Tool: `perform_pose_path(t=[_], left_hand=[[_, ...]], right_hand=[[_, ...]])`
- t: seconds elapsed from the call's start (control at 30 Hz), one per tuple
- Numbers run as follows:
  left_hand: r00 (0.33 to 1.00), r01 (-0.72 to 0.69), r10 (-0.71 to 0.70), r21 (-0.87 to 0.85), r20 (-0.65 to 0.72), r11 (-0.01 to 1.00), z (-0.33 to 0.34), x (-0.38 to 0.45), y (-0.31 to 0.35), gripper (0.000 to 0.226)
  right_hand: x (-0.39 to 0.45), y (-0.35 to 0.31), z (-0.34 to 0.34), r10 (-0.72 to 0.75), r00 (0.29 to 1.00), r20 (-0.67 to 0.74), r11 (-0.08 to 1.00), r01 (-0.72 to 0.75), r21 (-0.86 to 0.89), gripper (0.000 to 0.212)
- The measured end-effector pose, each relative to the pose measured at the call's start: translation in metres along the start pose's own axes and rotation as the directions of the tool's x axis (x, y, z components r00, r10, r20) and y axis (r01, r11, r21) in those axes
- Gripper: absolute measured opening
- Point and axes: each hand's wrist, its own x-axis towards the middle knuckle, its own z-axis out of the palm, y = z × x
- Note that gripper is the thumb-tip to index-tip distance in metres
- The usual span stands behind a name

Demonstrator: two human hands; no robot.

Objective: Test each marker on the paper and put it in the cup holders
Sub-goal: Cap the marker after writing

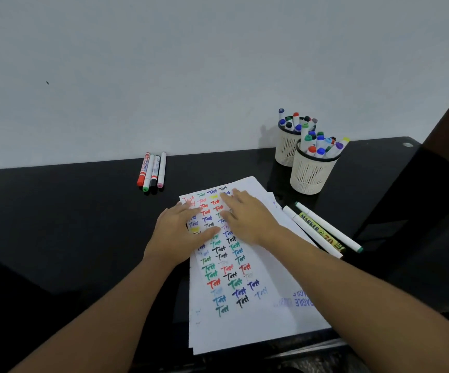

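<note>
Here, my left hand (180, 232) and right hand (247, 216) flat, fingers straight, holding nothing, pressing the paper (266, 313), its long axis running away from me, tilted slightly left.

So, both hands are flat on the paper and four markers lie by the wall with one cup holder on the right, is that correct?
Not quite: the head view shows two cup holders, not one. Both the left hand and right hand lie flat on the paper, and four markers lie by the wall.

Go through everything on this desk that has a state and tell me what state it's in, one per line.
Left hand: flat on the paper, holding nothing.
Right hand: flat on the paper, holding nothing.
Paper: lying flat, covered with coloured "Test" marks.
Near cup holder: upright, full of markers.
Far cup holder: upright, full of markers.
Four markers by the wall: lying, capped.
Markers right of the paper: lying side by side.
</note>
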Motion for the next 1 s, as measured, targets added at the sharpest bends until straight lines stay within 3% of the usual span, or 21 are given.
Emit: perform_pose_path(t=[0.23,0.47,0.6,0.77,0.87,1.0], left_hand=[[0.998,0.006,-0.011,-0.075,-0.061,0.997,0.001,0.001,-0.003,0.066],[0.981,0.072,-0.108,-0.214,-0.161,0.974,-0.013,0.015,-0.012,0.033],[0.953,0.124,-0.094,0.086,-0.289,0.989,-0.027,0.047,-0.02,0.036],[0.944,0.239,-0.101,0.438,-0.315,0.867,-0.034,0.082,-0.031,0.048],[0.945,0.271,-0.126,0.509,-0.302,0.817,-0.03,0.092,-0.04,0.045],[0.937,0.249,-0.09,0.464,-0.338,0.85,-0.027,0.094,-0.047,0.037]], right_hand=[[-0.003,0.008,0.016,-0.004,1.0,-0.023,0.997,0.003,-0.079,0.06],[-0.005,0.006,0.012,-0.006,1.0,-0.016,0.997,0.005,-0.075,0.061],[-0.004,0.006,0.013,-0.003,1.0,-0.019,0.997,0.001,-0.077,0.061],[-0.003,0.007,0.015,-0.003,1.0,-0.031,0.996,0.0,-0.085,0.061],[-0.003,0.008,0.015,0.0,0.999,-0.037,0.997,-0.003,-0.081,0.06],[-0.002,0.008,0.015,-0.001,0.999,-0.043,0.997,-0.002,-0.079,0.06]])
